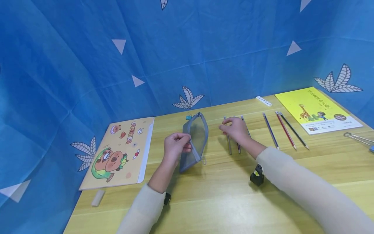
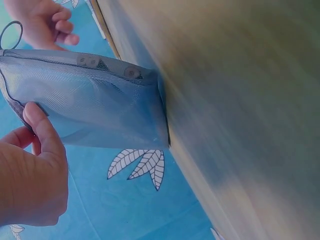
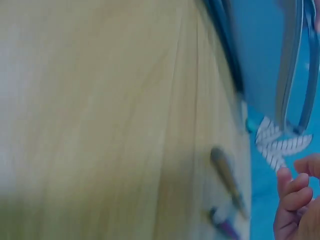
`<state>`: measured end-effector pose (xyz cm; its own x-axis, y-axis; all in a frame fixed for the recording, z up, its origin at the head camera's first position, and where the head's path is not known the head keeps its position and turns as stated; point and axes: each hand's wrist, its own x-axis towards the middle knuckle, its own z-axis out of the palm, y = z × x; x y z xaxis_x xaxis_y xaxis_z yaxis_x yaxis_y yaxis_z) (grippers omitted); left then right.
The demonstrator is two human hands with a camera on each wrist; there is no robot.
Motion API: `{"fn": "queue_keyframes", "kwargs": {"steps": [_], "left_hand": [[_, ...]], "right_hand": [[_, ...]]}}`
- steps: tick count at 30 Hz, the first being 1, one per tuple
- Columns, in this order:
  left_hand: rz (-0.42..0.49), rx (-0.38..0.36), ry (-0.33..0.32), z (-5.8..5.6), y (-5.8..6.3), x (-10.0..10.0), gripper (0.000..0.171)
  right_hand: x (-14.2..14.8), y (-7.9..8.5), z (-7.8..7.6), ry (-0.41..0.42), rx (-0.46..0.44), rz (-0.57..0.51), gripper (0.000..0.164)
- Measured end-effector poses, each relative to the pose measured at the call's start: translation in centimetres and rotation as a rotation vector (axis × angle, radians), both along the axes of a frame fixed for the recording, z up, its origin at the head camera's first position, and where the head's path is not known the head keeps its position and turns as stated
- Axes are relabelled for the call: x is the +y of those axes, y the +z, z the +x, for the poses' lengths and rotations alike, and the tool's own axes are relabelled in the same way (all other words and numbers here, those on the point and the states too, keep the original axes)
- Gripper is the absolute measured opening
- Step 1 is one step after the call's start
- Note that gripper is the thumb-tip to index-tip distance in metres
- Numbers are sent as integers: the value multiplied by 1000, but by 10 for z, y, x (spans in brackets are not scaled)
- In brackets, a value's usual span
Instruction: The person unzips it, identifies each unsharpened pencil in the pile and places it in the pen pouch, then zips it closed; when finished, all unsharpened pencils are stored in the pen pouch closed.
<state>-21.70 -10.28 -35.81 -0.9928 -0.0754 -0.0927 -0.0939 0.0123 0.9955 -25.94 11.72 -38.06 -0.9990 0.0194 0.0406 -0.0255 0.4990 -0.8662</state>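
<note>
My left hand pinches the near rim of a grey-blue mesh zip pouch between thumb and fingers. The pouch stands on edge with its mouth gaping toward the right; a small loop hangs from its zip end. In the left wrist view, thumb and fingers grip the mesh pouch at its edge. To the right of the mouth, my right hand hovers with loosely bent fingers and nothing between them. Beneath it lie a grey pencil and a dark reddish pencil, partly hidden by the hand.
Further right lie a blue pencil, a red pencil and a dark green pencil. Behind are a yellow booklet, a white strip and a teal binder clip. A capybara folder and an eraser sit left.
</note>
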Motion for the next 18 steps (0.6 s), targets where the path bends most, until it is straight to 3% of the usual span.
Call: {"fn": "queue_keyframes", "kwargs": {"steps": [5, 6, 18], "left_hand": [[-1, 39, -10, -1, -7, -1, 10], [-5, 27, -4, 1, -2, 0, 10], [3, -30, -2, 3, 3, 1, 12]], "right_hand": [[11, -8, -6, -31, -13, 156, 34], [12, -8, -6, -35, -11, 181, 35], [11, -15, -8, -50, -37, 337, 34]]}}
